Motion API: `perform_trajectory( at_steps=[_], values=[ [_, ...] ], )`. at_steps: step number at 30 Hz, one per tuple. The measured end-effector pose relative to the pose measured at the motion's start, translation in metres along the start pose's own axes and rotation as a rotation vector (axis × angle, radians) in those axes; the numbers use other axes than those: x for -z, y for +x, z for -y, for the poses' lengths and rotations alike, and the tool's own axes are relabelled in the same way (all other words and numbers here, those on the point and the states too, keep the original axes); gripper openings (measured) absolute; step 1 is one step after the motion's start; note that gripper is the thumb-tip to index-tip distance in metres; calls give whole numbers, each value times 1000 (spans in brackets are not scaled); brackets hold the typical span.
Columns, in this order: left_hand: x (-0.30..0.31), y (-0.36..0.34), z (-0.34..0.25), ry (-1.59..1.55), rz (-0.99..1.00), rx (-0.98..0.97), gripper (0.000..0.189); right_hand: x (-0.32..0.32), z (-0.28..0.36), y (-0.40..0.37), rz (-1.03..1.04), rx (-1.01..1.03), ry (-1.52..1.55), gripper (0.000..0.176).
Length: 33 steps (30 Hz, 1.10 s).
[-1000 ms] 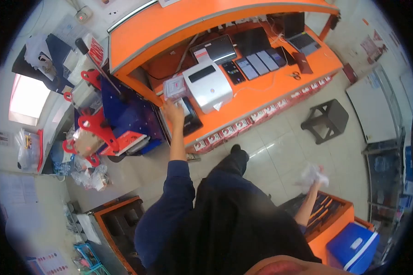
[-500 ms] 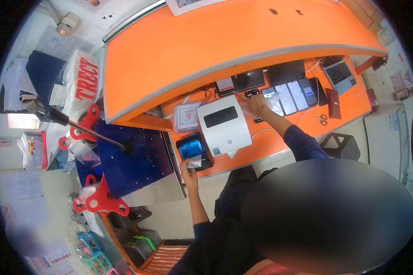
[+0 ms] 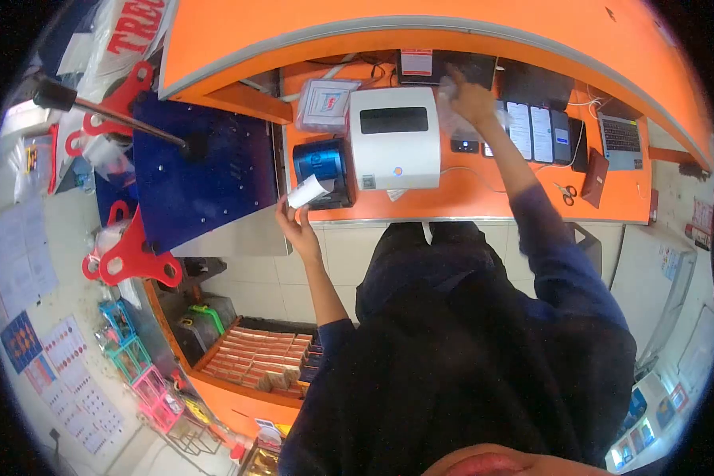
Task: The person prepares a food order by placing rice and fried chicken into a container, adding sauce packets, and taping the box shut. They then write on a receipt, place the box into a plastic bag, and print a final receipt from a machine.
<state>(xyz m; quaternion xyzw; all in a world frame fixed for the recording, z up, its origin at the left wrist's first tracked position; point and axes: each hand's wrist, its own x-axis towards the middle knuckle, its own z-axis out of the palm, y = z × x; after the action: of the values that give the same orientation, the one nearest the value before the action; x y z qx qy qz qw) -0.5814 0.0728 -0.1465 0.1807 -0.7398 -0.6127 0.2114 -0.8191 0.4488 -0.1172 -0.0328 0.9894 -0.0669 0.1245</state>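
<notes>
My left hand (image 3: 297, 226) pinches a paper slip (image 3: 308, 191) beside the blue printer (image 3: 320, 162). My right hand (image 3: 474, 101) grips a clear bag (image 3: 451, 121) by the white printer (image 3: 394, 136)

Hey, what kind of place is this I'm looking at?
Probably a small shop's sales or packing counter: an orange counter with a white label printer, a row of phones and a laptop. The left hand holds a paper slip at a small blue printer.
</notes>
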Motion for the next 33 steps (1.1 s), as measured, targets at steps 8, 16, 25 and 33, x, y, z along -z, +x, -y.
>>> perform_trajectory(
  at_steps=[8, 16, 25, 33],
  values=[
    [17, -7, 16, 320, 147, -75, 15, 26, 166, -162, 354, 729, 639, 89],
    [21, 10, 22, 162, 306, -122, 41, -92, 247, -174, 57, 781, 165, 29],
    [-5, 12, -3, 978, 428, -574, 52, -99, 180, -208, 640, 872, -193, 23],
    [-120, -91, 9, -212, 436, 577, 33, -60, 2, -207, 311, 316, 538, 34]
  ],
)
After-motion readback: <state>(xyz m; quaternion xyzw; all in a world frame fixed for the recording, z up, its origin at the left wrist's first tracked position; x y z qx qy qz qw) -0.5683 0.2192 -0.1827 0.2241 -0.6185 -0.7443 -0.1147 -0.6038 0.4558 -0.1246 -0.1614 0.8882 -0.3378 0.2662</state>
